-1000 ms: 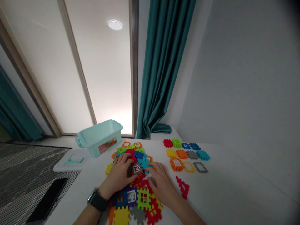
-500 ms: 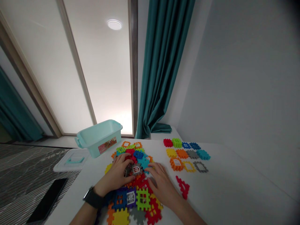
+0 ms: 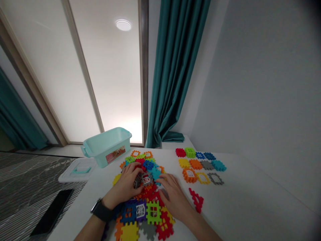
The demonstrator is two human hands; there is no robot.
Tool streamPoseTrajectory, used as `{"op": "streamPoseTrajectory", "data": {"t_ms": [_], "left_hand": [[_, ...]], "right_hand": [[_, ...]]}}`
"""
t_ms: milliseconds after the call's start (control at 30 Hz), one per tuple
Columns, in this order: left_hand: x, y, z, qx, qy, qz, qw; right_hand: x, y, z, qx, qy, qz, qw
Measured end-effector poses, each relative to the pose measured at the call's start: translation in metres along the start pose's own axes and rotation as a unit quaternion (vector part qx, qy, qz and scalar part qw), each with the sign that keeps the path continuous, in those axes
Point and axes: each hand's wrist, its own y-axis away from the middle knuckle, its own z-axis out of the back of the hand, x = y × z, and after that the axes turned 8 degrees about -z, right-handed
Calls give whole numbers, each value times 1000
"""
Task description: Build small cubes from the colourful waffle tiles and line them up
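Note:
A pile of colourful interlocking plastic pieces lies on the white table, with a lime window piece [image 3: 153,213] and a yellow square [image 3: 129,231] at its near end. My left hand [image 3: 126,182], with a dark watch on its wrist, rests over the pile's left side, fingers curved beside grey window pieces [image 3: 146,179]. Whether it grips one is unclear. My right hand [image 3: 173,194] lies at the pile's right edge, fingers apart, near a light blue piece [image 3: 155,172] and red pieces. Nothing shows in its grasp.
Right of the pile, sorted stacks stand in rows, including orange ones [image 3: 189,175], with a red triangular piece [image 3: 197,200] nearer. A mint bin [image 3: 107,147] is at the back left, beside a clear lid [image 3: 77,170] and a black phone-like object [image 3: 51,212].
Both hands hold nearly the same places over the pile. The whole view has shifted very slightly.

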Motion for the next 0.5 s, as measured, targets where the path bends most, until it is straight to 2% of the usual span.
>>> {"op": "streamPoseTrajectory", "data": {"t_ms": [233,500], "left_hand": [[-10,-1,4,-48,35,-32,998],[-18,-1,-1,-78,112,-55,989]], "right_hand": [[4,-1,4,-46,-29,7,999],[5,1,5,-103,-44,73,991]]}}
